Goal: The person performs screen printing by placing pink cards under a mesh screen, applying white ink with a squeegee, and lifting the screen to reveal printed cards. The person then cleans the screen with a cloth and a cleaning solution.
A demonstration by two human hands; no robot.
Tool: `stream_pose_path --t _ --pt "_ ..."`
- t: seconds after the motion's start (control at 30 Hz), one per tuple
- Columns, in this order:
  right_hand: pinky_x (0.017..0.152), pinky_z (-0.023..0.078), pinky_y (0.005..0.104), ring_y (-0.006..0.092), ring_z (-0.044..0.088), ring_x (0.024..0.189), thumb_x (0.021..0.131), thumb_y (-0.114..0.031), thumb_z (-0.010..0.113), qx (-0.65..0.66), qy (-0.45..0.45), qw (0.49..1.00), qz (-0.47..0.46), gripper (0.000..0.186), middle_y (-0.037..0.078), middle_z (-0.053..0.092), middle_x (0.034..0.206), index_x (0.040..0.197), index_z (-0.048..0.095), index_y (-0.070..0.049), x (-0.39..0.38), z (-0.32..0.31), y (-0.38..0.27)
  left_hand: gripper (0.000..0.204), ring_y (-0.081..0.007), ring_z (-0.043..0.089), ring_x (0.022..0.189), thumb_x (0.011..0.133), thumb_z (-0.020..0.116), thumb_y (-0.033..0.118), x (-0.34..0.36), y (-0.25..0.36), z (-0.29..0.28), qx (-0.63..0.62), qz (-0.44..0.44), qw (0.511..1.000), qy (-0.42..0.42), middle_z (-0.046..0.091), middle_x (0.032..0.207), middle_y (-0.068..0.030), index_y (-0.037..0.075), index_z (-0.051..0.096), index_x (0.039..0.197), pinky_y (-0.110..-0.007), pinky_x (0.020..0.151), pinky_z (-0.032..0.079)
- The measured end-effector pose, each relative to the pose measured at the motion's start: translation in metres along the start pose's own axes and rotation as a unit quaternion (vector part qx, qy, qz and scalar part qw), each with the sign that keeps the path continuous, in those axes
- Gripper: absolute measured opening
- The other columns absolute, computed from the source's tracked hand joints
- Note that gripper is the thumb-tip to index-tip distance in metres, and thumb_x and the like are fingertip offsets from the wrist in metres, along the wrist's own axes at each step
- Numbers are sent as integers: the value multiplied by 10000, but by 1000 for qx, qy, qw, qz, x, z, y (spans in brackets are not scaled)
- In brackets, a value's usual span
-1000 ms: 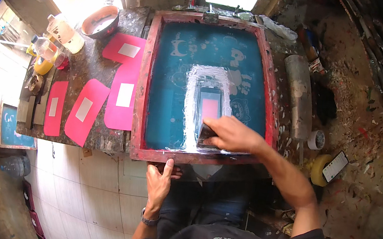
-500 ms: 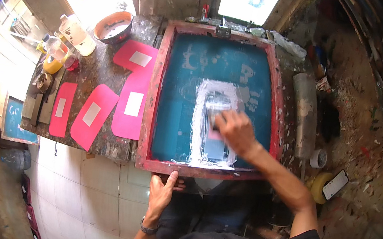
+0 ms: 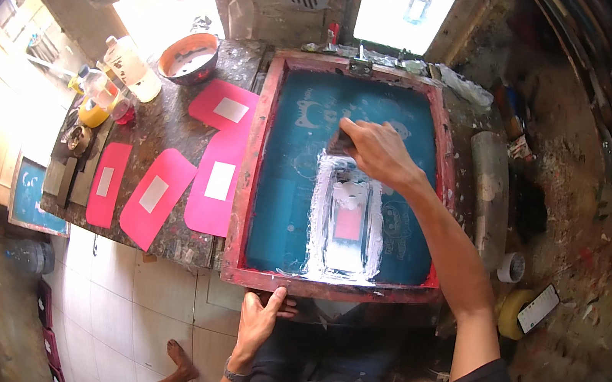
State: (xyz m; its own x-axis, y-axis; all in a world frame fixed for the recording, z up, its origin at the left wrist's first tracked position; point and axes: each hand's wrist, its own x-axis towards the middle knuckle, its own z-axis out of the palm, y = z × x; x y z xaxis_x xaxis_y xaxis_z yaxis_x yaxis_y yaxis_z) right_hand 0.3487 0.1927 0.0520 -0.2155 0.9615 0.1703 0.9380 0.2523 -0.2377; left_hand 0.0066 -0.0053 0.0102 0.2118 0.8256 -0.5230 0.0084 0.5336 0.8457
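A paint-speckled worktop [image 3: 156, 125] stands over a pale tiled floor [image 3: 103, 292]. The person's right hand [image 3: 381, 151] is closed around a dark squeegee [image 3: 341, 143], at the far end of the white paste [image 3: 316, 215] on the teal mesh [image 3: 292, 150]. The left hand [image 3: 255, 327] is closed on the near edge of the red wooden frame [image 3: 244, 206], thumb on top (the fingers, partly hidden, go beneath). The frame lies by the worktop's front edge, a metal clamp [image 3: 360, 67] at the middle of its far side. To its left, pink sheets [image 3: 140, 218] bearing white rectangles lie toward the front edge; a bowl [image 3: 193, 77] stands nearer the far edge, bottles [image 3: 134, 72] toward the far left corner.
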Motion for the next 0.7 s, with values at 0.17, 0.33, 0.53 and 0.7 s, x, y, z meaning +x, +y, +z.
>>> stream_pose_path --t 0.17,0.33,0.53,0.7 --pt "959 406 553 311 703 941 914 -52 611 -28 -49 996 -72 251 105 693 909 1153 634 -128 -82 -21 -75 398 -300 776 810 1061 679 265 0 1 1 10 -3 1000 1 749 950 -242 -131 656 1086 -391 714 669" --pt "1061 379 587 262 718 978 922 -81 639 -21 -149 983 -108 211 74 699 913 1117 658 -162 -119 -39 -91 387 -305 777 816 1070 663 251 2 -3 -1 -10 8 1000 -9 748 948 -247 -136 654 1075 -397 716 670" --pt "945 437 510 339 697 923 949 -101 641 -48 12 999 12 120 127 719 930 1066 655 -123 -86 -15 -63 394 -307 776 827 1078 652 256 5 -3 -2 6 -28 999 -18 746 959 -251 -136 634 1104 -395 715 670" --pt "1003 418 540 291 698 918 851 -24 662 20 -81 996 23 211 104 670 887 1045 653 -105 -160 -23 -130 416 -308 776 811 1082 643 274 3 -3 -1 -14 17 1000 -12 746 939 -246 -140 663 1047 -394 711 669"
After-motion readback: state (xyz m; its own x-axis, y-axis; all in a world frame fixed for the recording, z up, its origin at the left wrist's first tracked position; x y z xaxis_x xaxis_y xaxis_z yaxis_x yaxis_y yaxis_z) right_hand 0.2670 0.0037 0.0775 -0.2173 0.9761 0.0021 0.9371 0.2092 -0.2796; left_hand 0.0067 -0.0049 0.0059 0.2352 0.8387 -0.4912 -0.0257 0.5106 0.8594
